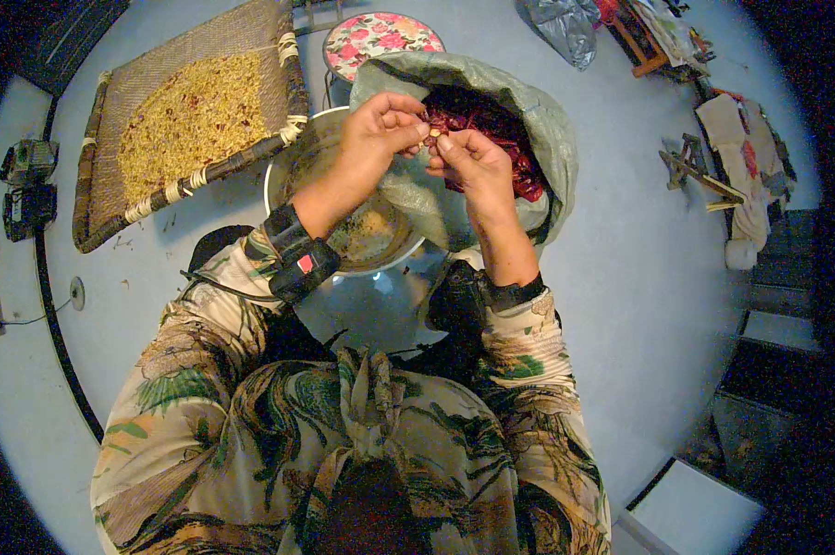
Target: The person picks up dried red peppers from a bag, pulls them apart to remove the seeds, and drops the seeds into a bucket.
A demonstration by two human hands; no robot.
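My left hand and my right hand meet over a metal bowl, fingertips pinched together on a small pale piece, likely a seed or stem. Just behind the hands a green woven sack lies open, filled with dark red dried chillies. The bowl holds a heap of yellowish seeds. Both wrists wear black bands, and the sleeves are patterned in green and brown.
A woven winnowing tray with yellow seeds lies at the left. A floral stool stands behind the bowl. A grey bag, wooden bits and cloth lie at the right. A cable runs along the left floor.
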